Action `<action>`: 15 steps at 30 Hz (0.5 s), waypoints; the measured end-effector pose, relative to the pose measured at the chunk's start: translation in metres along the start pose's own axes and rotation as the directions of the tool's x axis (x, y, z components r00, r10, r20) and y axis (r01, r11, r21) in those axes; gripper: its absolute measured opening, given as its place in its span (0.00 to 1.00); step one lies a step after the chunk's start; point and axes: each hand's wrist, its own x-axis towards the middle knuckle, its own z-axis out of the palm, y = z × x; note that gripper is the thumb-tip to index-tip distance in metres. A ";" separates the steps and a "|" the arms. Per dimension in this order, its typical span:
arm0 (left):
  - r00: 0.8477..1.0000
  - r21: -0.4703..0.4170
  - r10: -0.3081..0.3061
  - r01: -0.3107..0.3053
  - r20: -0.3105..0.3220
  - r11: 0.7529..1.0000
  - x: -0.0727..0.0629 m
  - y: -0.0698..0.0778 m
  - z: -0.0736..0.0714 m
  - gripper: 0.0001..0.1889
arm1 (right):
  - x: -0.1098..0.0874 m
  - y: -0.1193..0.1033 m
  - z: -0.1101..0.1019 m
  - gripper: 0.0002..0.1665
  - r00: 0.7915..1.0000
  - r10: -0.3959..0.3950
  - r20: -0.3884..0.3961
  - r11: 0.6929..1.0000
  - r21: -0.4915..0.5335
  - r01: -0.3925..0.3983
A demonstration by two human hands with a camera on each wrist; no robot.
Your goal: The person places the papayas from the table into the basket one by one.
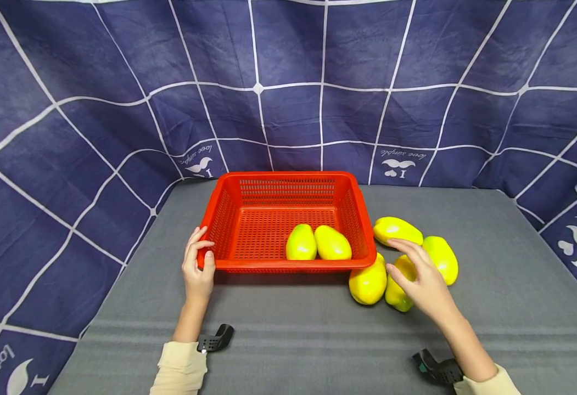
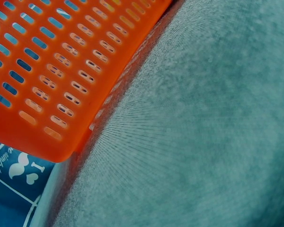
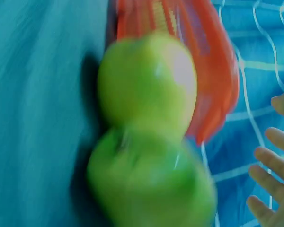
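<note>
Left hand (image 1: 199, 269) grips the left rim of the red basket (image 1: 253, 264), near its front corner. Open surface (image 1: 288, 329) runs along the basket's front edge. Beyond its right edge, the right hand (image 1: 424, 282), fingers parted, is at the loose yellow-green fruits (image 1: 368, 282); further room lies rightward. Count: one basket; six fruits, two inside, four outside.

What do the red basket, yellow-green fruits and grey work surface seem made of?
Red basket: likely moulded plastic, slightly glossy, judging by even colour and slotted walls.
Yellow-green fruits: smooth and shiny with bright highlights; real or imitation, I can't tell.
Grey work surface: apparently matte fabric, given soft creases.
</note>
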 end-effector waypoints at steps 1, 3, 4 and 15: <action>1.000 -0.002 0.002 -0.002 -0.001 1.000 0.000 0.000 0.000 0.08 | -0.004 0.004 -0.003 0.28 1.000 0.023 -0.014 1.000 -0.013 -0.023; 1.000 -0.004 0.002 -0.002 -0.003 1.000 0.001 0.000 0.000 0.08 | -0.010 0.015 -0.010 0.28 0.995 0.086 -0.044 0.996 -0.030 -0.088; 1.000 -0.003 0.001 -0.001 -0.004 1.000 0.001 0.000 0.000 0.08 | -0.013 0.022 -0.014 0.28 0.991 0.119 -0.068 0.992 -0.041 -0.122; 1.000 0.002 -0.007 0.007 -0.007 1.000 0.000 0.000 0.000 0.09 | -0.033 0.087 -0.028 0.36 0.933 0.358 -0.047 0.928 -0.091 -0.360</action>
